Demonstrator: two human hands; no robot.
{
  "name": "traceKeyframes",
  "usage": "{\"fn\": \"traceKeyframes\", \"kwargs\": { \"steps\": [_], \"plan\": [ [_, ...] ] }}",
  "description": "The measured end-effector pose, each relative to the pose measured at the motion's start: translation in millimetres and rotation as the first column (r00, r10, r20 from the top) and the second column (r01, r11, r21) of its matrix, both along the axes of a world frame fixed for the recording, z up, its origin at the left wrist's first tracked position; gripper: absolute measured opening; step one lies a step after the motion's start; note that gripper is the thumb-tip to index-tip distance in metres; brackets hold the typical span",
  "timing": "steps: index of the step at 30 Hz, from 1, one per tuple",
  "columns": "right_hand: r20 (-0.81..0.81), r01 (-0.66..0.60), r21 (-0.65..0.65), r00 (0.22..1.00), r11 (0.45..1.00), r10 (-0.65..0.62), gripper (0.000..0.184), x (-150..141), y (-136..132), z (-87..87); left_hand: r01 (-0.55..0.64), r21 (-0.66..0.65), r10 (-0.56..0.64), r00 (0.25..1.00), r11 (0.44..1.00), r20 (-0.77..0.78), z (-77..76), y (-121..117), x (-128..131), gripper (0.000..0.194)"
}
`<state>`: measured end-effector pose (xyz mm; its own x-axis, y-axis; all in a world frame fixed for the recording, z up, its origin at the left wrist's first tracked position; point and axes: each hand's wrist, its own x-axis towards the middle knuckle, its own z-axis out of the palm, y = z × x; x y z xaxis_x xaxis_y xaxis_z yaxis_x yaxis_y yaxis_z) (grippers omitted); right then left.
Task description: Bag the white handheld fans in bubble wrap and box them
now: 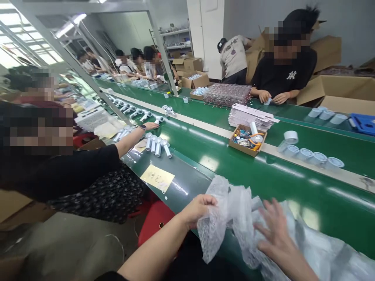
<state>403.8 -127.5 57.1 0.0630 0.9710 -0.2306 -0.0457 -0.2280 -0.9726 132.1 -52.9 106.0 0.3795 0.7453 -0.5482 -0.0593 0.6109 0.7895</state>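
My left hand is closed on the near edge of a crumpled, clear plastic bag, fingers and thumb pinching the film. The bag lies bunched over the bench edge and stretches off to the lower right, where pale objects show dimly through it. My right hand is over the bag with its fingers spread, slightly blurred by motion. Whether its fingertips touch the film I cannot tell. A yellow paper sheet with handwriting lies on the bench left of the bag.
Beyond is a green conveyor. A small tool box, light-blue cups and stacked white cartons stand along it. White handheld fans lie near a co-worker's outstretched arm. A red stool is below the bench.
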Motion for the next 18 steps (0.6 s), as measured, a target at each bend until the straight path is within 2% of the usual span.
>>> {"fn": "traceKeyframes", "kwargs": {
  "steps": [2, 4, 6, 7, 8, 10, 12, 13, 14, 15, 16, 17, 18],
  "plan": [
    [-0.201, -0.146, -0.110, 0.972, 0.983, 0.122, 0.097, -50, 34, 12.9, 0.138, -0.056, -0.130, 0.983, 0.989, 0.127, 3.6, 26, -25, 0.038],
    [-0.263, -0.223, -0.199, 0.950, 0.954, 0.167, 0.080, -85, 64, 22.9, 0.163, -0.040, -0.155, 0.975, 0.986, 0.160, -3.2, 57, -54, 0.039],
    [-0.273, -0.200, -0.227, 0.952, 0.953, 0.135, 0.075, -114, 86, 28.2, 0.072, -0.003, -0.070, 0.984, 0.997, 0.163, -17.1, 86, -72, 0.036],
    [-0.301, -0.176, -0.219, 0.948, 0.960, 0.105, 0.079, -129, 95, 28.9, 0.018, 0.013, -0.020, 0.986, 1.000, 0.168, -24.8, 96, -75, 0.034],
    [-0.337, -0.153, -0.213, 0.939, 0.965, 0.075, 0.086, -144, 102, 28.3, -0.014, 0.021, 0.010, 0.983, 1.000, 0.184, -31.7, 104, -72, 0.030],
    [-0.357, -0.101, -0.219, 0.934, 0.971, 0.017, 0.094, -171, 116, 23.1, 0.010, 0.039, -0.018, 0.980, 0.999, 0.198, -40.3, 115, -61, 0.022],
    [-0.241, -0.018, -0.239, 0.970, 0.971, -0.041, 0.085, -188, 127, 13.7, 0.068, 0.100, -0.074, 0.996, 0.993, 0.055, -40.0, 129, -58, 0.018],
    [-0.143, 0.023, -0.253, 0.988, 0.967, -0.061, 0.077, -191, 131, 8.1, 0.058, 0.158, -0.040, 0.992, 0.986, -0.116, -37.3, 140, -64, 0.019],
    [-0.036, 0.058, -0.259, 0.997, 0.964, -0.070, 0.072, -191, 134, 2.3, 0.029, 0.233, 0.049, 0.945, 0.972, -0.325, -34.1, 155, -77, 0.021],
    [0.070, 0.079, -0.250, 0.996, 0.965, -0.063, 0.070, -189, 136, -3.4, -0.052, 0.348, 0.246, 0.805, 0.936, -0.541, -31.4, 173, -95, 0.023],
    [0.171, 0.080, -0.232, 0.984, 0.969, -0.041, 0.072, -187, 136, -8.7, -0.134, 0.482, 0.464, 0.577, 0.866, -0.672, -29.9, 193, -117, 0.026],
    [0.260, 0.066, -0.213, 0.966, 0.975, -0.009, 0.076, -185, 135, -13.5, -0.178, 0.518, 0.536, 0.459, 0.837, -0.708, -30.0, 212, -140, 0.033],
    [0.333, 0.040, -0.201, 0.943, 0.979, 0.030, 0.080, -184, 133, -17.5, -0.199, 0.524, 0.559, 0.372, 0.828, -0.741, -31.9, 229, -163, 0.040]
  ]
}}
